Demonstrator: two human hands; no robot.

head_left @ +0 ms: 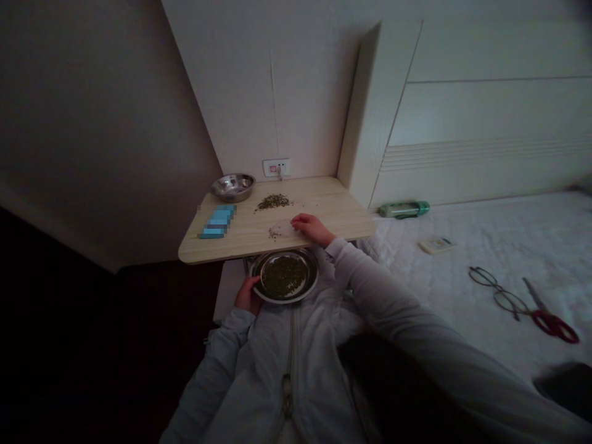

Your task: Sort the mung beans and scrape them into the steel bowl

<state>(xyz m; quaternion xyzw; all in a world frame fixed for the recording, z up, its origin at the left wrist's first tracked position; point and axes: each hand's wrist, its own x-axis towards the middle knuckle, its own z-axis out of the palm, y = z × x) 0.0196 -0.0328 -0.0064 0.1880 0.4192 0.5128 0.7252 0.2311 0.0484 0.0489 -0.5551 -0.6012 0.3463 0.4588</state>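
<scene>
My left hand (pixel 246 295) grips the left rim of a round steel plate (pixel 311 285) heaped with small green grains, held just below the front edge of a light wooden table (pixel 333 209). My right hand (pixel 311 227) lies on the tabletop with fingers curled down, touching a small scatter of the same green grains (pixel 274 232). A larger loose pile of grains (pixel 272 201) sits farther back on the table.
An empty steel bowl (pixel 232 186) stands at the table's back left, a blurred blue object (pixel 217 222) at its left. A wall socket (pixel 276 167) is behind. On the bed to the right lie a green bottle (pixel 404 209), a small card (pixel 436 245), glasses (pixel 497 292) and red-handled scissors (pixel 550 317).
</scene>
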